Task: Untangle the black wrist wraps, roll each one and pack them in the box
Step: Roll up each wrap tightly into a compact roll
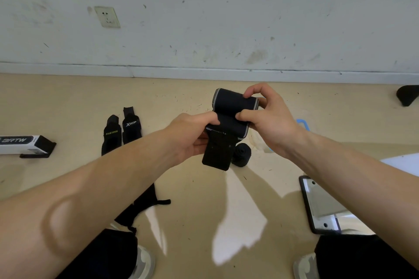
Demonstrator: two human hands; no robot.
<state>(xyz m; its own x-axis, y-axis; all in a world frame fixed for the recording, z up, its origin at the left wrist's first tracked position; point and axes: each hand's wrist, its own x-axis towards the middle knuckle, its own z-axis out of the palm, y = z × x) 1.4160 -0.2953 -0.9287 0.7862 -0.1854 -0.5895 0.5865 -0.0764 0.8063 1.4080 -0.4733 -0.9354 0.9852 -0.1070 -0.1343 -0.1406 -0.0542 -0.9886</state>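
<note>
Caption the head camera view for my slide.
Left hand and right hand grip a partly rolled black wrist wrap; the box lies on the floor.

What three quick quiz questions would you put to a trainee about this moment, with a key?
1. True or false: the left hand and the right hand both grip the grey-edged wrap.
2. The box lies: A) on the floor to the person's left; B) on the floor to the person's right; C) in the person's lap.
3. Fill in: the rolled wrap lies on the ____.
Key: 1 true; 2 A; 3 floor.
</note>
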